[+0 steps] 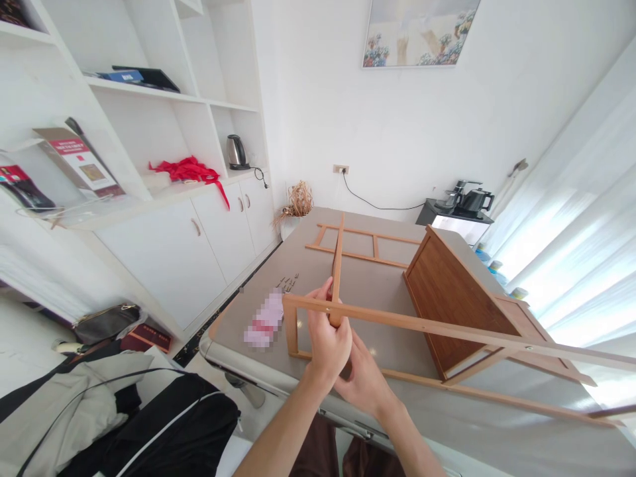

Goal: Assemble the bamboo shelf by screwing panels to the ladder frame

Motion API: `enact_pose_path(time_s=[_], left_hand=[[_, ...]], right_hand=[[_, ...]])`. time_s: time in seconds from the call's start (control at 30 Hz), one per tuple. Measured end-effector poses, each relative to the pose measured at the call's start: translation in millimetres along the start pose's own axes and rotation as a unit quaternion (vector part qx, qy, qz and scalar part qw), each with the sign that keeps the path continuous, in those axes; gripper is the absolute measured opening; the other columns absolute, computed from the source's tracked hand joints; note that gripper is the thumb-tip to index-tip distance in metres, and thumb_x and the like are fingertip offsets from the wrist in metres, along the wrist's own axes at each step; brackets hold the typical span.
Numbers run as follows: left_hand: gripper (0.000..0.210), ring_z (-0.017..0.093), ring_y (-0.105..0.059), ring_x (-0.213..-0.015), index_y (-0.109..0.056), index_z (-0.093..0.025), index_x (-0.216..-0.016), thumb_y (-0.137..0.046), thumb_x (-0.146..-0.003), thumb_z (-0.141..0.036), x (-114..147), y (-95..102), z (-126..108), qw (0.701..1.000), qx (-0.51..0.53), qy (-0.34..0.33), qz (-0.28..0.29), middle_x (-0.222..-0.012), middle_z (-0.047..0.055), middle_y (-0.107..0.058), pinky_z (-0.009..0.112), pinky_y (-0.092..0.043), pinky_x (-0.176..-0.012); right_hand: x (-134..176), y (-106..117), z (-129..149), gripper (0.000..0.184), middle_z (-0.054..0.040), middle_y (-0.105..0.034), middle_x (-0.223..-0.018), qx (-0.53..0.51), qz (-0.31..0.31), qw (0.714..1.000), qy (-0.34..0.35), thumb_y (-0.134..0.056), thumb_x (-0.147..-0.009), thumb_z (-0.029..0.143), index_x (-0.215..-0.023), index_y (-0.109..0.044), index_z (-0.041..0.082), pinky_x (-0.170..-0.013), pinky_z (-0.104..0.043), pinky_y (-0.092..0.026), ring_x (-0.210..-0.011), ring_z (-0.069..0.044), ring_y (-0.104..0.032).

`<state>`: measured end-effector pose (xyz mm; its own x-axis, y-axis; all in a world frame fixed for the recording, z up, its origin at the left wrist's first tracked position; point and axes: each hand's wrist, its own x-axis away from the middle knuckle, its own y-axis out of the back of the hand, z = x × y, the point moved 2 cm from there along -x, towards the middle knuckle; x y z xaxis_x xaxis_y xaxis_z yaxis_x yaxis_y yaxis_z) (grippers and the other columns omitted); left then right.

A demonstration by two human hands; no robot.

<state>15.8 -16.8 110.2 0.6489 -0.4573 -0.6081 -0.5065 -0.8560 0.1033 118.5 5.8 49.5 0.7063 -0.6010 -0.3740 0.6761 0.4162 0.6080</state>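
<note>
A long wooden frame (427,326) with two parallel rails stands on edge along the near side of the table. A separate wooden bar (338,255) points away from me and meets the frame near its left end. My left hand (325,348) is wrapped around this bar at the meeting point, its thumb side up. My right hand (368,381) is pressed close against the left from below and to the right. Its fingers are curled and partly hidden, so what they grip does not show. To the right, a brown wooden panel box (457,301) stands tilted behind the frame.
A ladder-like wooden frame (375,246) lies at the back of the grey-topped table (368,281). A blurred pink packet (265,321) and several small dark pieces (288,283) lie left. Clothes (163,424) are heaped lower left. A kettle stand (454,215) is behind right.
</note>
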Motion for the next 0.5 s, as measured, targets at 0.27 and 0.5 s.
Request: enact_pose_path(time_s=[0.27, 0.5], left_hand=[[0.031, 0.025, -0.053, -0.118, -0.055, -0.022, -0.123, -0.051, -0.093, -0.019, -2.0, 2.6, -7.2, 0.999, 0.024, 0.022, 0.011, -0.12, 0.011, -0.057, 0.044, -0.045, -0.1], [0.034, 0.025, -0.054, -0.115, -0.053, -0.022, -0.126, -0.051, -0.092, -0.018, -3.7, 3.1, -10.6, 0.999, 0.032, 0.02, 0.009, -0.121, 0.011, -0.056, 0.043, -0.045, -0.099]], right_hand=[[-1.6, -19.7, -4.3, 0.055, -0.0082, -0.061, -0.119, 0.033, -0.064, 0.996, -0.051, -0.059, -0.081, 0.019, -0.135, -0.05, 0.024, -0.09, -0.035, -0.052, -0.107, -0.024, -0.06], [-6.2, -26.4, 4.5, 0.06, -0.0095, -0.065, -0.118, 0.106, -0.122, 0.986, -0.051, -0.054, -0.087, 0.023, -0.146, -0.04, 0.024, -0.083, -0.036, -0.055, -0.104, -0.025, -0.063]])
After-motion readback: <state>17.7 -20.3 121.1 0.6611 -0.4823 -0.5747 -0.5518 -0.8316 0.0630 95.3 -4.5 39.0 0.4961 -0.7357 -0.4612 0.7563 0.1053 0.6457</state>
